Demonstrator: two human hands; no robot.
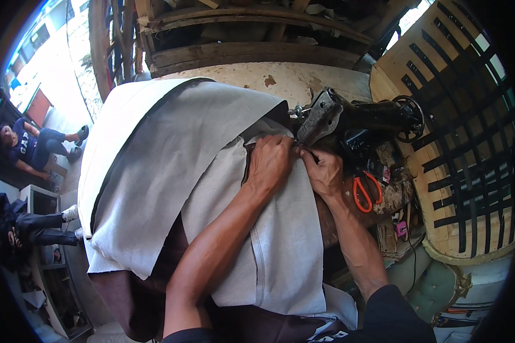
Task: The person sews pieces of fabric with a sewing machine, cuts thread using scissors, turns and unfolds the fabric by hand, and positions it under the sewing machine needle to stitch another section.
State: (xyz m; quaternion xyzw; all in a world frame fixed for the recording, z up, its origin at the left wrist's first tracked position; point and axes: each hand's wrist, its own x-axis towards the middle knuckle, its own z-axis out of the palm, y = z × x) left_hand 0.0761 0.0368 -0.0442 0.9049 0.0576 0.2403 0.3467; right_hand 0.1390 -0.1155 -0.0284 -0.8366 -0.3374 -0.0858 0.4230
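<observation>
A large sheet of upholstery fabric [160, 154], pale grey on its back and dark brown on its face, spreads over the worktable in layers. My left hand [269, 163] is closed on the fabric's edge, fingers curled down close to the sewing machine's head. Beside it, my right hand [325, 174] pinches the same dark edge between thumb and fingers. The black sewing machine [372, 117] stands just beyond my hands; its needle area is hidden. A stitched seam runs down the grey fabric below my left wrist.
Scissors with orange handles [367, 193] lie right of my right hand. A pink object [401, 230] is nearby. A wooden frame with black webbing [458, 148] leans at the right. Wooden shelving [257, 54] stands behind. Two people sit or stand at the far left.
</observation>
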